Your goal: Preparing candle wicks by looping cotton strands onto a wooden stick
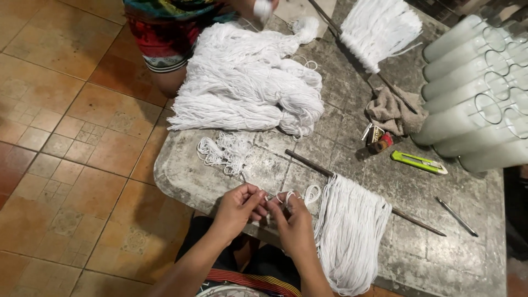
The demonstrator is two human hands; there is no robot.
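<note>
Hands pinched on thin white cotton string (276,199) at grey stone table (440,258) edge: left hand (237,208), right hand (294,223). Risk: loose end snagging neighbouring white strands hung over dark wooden stick (352,225), tangling.

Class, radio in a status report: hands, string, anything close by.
Left hand and right hand pinching white string. Strings on stick beside right hand. Loose string pile ahead.

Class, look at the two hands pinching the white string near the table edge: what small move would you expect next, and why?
Probably drawing the string taut to close a loop or knot. The left hand and right hand pinch it between them, and beside them a rod already carries a hanging row of strings.
</note>
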